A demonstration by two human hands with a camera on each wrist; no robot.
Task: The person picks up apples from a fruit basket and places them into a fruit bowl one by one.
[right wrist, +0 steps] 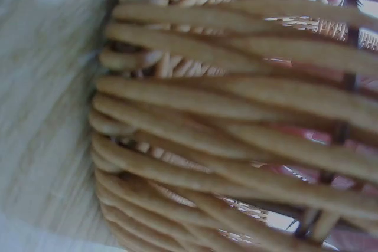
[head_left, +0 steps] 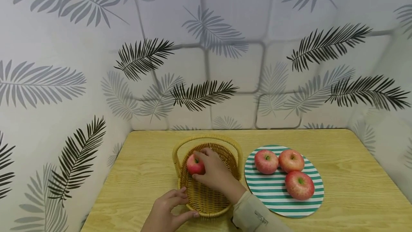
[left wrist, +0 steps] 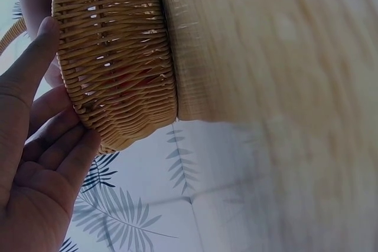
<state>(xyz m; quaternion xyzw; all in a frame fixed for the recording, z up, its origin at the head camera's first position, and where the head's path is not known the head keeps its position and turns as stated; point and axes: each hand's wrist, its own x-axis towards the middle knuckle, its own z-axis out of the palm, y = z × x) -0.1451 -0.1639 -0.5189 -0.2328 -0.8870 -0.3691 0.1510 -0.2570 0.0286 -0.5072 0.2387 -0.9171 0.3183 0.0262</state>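
A red apple (head_left: 195, 164) sits at the left inside a woven wicker basket (head_left: 209, 211) with an arched handle. Reaching over the basket's right rim, my right hand (head_left: 214, 173) holds this apple between thumb and fingers. My left hand (head_left: 168, 208) touches the basket's near-left side, thumb and fingers spread apart along it. In the left wrist view, the left fingertips (left wrist: 88, 140) rest against the basket's outer wall (left wrist: 118, 57), with the thumb at its rim. Basket weave (right wrist: 236, 104) fills most of the right wrist view and hides the right hand there.
Right of the basket, a round green-and-white striped mat (head_left: 267, 196) bears three apples: one at left (head_left: 266, 162), one at back right (head_left: 291, 160) and one nearer (head_left: 299, 185). All stand on a wooden table (head_left: 145, 160) against a leaf-patterned wall (head_left: 231, 110).
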